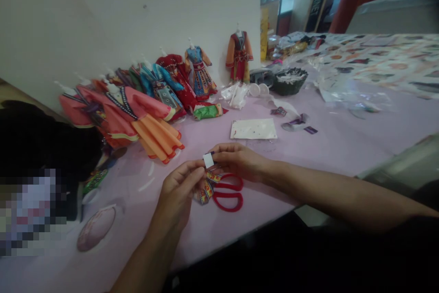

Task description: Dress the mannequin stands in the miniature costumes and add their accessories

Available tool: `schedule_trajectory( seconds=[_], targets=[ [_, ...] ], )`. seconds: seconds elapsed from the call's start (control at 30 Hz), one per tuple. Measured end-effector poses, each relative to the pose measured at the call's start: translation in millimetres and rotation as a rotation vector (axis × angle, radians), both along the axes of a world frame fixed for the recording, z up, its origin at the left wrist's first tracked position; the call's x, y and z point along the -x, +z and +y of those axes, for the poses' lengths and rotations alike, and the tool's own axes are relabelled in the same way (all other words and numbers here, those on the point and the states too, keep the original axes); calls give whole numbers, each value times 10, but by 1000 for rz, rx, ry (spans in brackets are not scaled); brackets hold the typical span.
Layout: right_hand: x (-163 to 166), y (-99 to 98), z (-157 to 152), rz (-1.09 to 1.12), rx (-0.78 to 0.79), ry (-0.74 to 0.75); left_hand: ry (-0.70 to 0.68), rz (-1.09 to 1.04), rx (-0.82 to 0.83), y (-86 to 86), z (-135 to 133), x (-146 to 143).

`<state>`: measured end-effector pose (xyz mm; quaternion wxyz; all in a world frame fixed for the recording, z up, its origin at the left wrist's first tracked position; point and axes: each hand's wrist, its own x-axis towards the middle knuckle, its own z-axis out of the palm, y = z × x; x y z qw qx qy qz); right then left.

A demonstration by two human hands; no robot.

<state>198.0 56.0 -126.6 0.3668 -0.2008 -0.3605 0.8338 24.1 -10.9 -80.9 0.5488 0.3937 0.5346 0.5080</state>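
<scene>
My left hand [178, 188] and my right hand [236, 160] meet over the pale purple table [343, 142]. Together they pinch a small white square piece [208, 160] between their fingertips. A strip of patterned ribbon [207, 187] hangs below my left fingers. Red-handled scissors [228, 192] lie on the table just under my hands. Both hands are closed in a pinch.
A row of small doll dresses [137, 105] lies along the wall at the left, and one stands upright [239, 55] farther back. A white sheet [254, 128], a dark bowl [290, 81], plastic bags [353, 96] and a patterned cloth [377, 60] sit beyond. Dark fabric [34, 146] lies at the left.
</scene>
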Motion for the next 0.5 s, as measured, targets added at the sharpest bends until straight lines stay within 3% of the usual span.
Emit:
schedule_trajectory(
  seconds=[0.5],
  targets=[
    [7,10,-10,8,51,-16,19,14,-25,-62,0,4]
  ],
)
